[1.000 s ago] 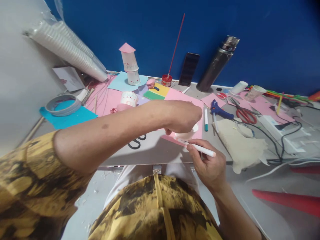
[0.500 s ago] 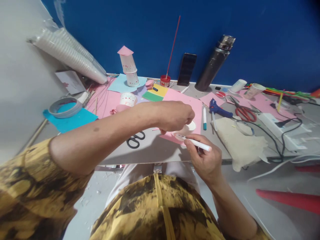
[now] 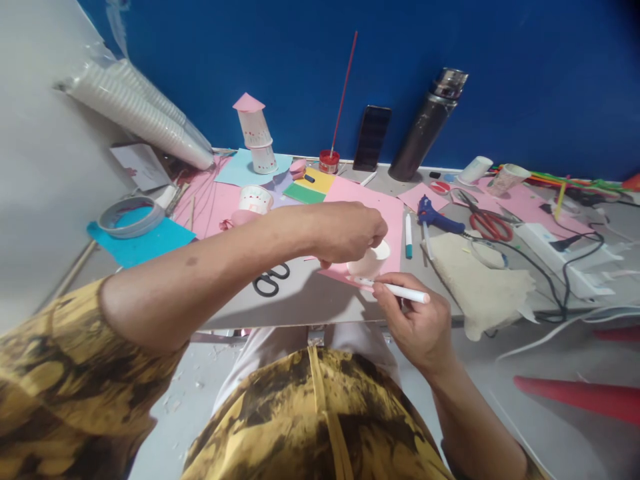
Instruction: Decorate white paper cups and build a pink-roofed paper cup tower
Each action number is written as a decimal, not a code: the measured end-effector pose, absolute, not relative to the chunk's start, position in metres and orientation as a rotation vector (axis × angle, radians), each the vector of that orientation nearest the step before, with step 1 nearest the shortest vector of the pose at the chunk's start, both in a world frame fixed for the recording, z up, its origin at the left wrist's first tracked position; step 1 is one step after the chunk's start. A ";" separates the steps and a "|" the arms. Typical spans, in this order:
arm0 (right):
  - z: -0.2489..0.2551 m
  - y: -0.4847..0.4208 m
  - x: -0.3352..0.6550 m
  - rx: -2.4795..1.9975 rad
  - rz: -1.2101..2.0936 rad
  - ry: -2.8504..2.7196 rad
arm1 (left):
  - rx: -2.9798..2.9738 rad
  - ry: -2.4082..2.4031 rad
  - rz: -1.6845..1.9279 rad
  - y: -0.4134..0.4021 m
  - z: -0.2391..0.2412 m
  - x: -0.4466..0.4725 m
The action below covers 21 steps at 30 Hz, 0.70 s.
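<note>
A white paper cup (image 3: 364, 267) is tilted over a pink sheet of paper (image 3: 367, 195). My left hand (image 3: 350, 232) is closed on the cup from the far side and covers part of it. In my right hand (image 3: 417, 327) is a white marker (image 3: 405, 292), gripped like a pen with its tip at the near side of the cup. Whether the tip touches the cup I cannot make out. A second marker with a teal end (image 3: 409, 237) lies to the right on the table. The black handles of scissors (image 3: 270, 280) show below my left forearm.
A cup tower with a pink cone roof (image 3: 254, 137) stands at the back, near a phone (image 3: 373, 139) and a flask (image 3: 425, 130). Rightward lie a blue glue gun (image 3: 440, 217), red-handled pliers (image 3: 490, 223), a cloth (image 3: 480, 280) and a white power strip (image 3: 555, 260).
My right hand has moved slightly right and down with the marker, whose tip now sits lower along the cup. The cup shows a little more; my left hand has barely moved.
</note>
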State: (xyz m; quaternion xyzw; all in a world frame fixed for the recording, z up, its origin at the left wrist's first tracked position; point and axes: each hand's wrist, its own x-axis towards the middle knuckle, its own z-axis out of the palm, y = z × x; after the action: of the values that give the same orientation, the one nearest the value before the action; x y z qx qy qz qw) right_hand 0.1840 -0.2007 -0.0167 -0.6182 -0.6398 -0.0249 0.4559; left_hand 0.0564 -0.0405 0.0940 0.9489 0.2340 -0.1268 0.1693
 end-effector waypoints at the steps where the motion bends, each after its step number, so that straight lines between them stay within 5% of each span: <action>1: -0.016 -0.202 0.185 -1.535 -0.066 -1.565 | 2.697 0.671 -0.353 -0.041 0.094 0.056; 21: -0.007 -0.211 0.201 -1.643 -0.084 -1.461 | 2.671 0.732 -0.306 -0.045 0.095 0.052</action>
State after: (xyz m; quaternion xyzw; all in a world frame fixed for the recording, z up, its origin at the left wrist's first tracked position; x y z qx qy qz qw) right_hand 0.2014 -0.2107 -0.0075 -0.6655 -0.5920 -0.0341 0.4534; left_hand 0.0516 -0.0445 0.0950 0.9435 0.2587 -0.1083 0.1768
